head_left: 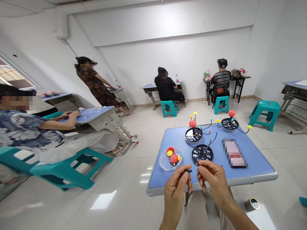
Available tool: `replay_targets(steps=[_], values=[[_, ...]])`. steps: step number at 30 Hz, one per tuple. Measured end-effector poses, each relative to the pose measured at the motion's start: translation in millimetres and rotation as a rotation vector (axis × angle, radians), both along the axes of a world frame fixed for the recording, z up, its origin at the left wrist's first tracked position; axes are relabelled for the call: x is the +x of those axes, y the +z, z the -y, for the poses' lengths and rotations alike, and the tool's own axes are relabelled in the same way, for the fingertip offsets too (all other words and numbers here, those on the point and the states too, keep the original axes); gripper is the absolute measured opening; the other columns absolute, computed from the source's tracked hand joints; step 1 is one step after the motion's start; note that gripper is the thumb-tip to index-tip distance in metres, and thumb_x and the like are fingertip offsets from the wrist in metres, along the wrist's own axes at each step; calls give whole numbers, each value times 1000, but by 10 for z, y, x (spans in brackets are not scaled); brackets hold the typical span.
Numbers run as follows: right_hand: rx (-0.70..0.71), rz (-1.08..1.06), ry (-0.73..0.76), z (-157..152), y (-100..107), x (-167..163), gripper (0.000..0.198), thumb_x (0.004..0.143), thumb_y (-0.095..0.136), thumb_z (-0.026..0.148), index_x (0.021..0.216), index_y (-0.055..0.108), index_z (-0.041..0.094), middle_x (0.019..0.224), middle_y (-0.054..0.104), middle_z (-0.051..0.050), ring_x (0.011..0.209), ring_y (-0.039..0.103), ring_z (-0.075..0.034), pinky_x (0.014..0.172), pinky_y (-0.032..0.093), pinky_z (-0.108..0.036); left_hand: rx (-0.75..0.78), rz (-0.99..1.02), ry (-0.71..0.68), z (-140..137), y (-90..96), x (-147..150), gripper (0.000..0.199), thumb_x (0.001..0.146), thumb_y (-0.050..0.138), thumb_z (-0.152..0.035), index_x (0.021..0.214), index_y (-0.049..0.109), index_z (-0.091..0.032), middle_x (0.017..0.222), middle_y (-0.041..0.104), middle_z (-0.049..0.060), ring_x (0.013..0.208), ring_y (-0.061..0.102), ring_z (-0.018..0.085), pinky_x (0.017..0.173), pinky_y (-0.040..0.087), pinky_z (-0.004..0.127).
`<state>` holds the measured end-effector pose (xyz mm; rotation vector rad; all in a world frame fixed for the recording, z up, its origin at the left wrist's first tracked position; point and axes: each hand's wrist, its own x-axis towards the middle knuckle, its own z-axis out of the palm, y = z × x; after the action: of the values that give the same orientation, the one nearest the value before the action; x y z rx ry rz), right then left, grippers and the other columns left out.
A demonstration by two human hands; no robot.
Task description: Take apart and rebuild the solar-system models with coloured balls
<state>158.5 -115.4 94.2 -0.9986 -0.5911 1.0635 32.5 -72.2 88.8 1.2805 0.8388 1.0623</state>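
Black base (208, 156) with raised rods (203, 152) blocking ahead, tub (162, 160) left, bare tabletop (257, 163) right

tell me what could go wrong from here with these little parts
The small black piece pinched in the left hand could slip and drop past the near edge of the table. The clear tub sits close to the left edge, so a bump might spill the red ball inside. The right hand is close to the black base and could snag its thin curved arms.
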Motion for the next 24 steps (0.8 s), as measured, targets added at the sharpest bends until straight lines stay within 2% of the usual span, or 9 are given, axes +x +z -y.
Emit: replay_targets(steps=[4, 8, 13, 15, 18, 20, 24], values=[[-55, -79, 110, 12, 12, 26, 32, 66, 77, 41, 79, 70, 12, 54, 58, 2, 38, 47, -7, 30, 31, -16, 51, -64, 26, -33, 98, 39, 26, 81, 63, -38, 94, 72, -18, 57, 53, -3, 48, 48, 10, 50, 43, 23], [-117, -130, 205, 7, 37, 65, 29, 63, 78, 39, 69, 67, 13, 50, 55, 4, 35, 40, -4, 28, 23, -14, 90, -116, -48, -91, 143, 54, 21, 75, 70, -36, 87, 73, -18, 58, 55, -2, 46, 44, 8, 45, 39, 21], [-133, -177, 278, 17, 23, 105, 28, 64, 77, 37, 63, 64, 13, 50, 55, 3, 35, 38, -4, 28, 23, -14, 141, -129, -71, -116, 141, 46, 19, 75, 71, -36, 74, 72, -17, 59, 55, -2, 44, 41, 7, 42, 35, 19], [-59, -169, 263, 39, -3, 91, 26, 69, 75, 38, 72, 68, 13, 58, 60, 0, 40, 45, -6, 33, 33, -17, 82, -91, -35, -102, 143, 43, 22, 75, 71, -39, 76, 71, -17, 55, 52, -3, 44, 42, 7, 43, 37, 19], [102, -59, 186, 85, -47, 31, 29, 72, 74, 37, 94, 71, 17, 74, 67, -3, 54, 57, -12, 49, 49, -24, -8, -29, 11, -59, 142, 53, 27, 76, 69, -43, 80, 69, -16, 53, 52, -3, 44, 45, 8, 44, 40, 20], [164, 76, 118, 111, -71, -20, 29, 74, 74, 36, 98, 72, 20, 76, 66, -3, 58, 59, -14, 55, 52, -27, -41, -3, -16, -22, 134, 74, 28, 76, 69, -44, 79, 68, -16, 56, 56, -2, 44, 46, 8, 43, 40, 20], [157, 300, -39, 126, -99, -91, 20, 83, 66, 38, 90, 75, 21, 73, 63, -2, 53, 57, -13, 50, 50, -25, -74, 46, -46, 47, 110, 131, 28, 77, 69, -43, 78, 68, -16, 52, 52, -3, 44, 47, 9, 44, 41, 20]])
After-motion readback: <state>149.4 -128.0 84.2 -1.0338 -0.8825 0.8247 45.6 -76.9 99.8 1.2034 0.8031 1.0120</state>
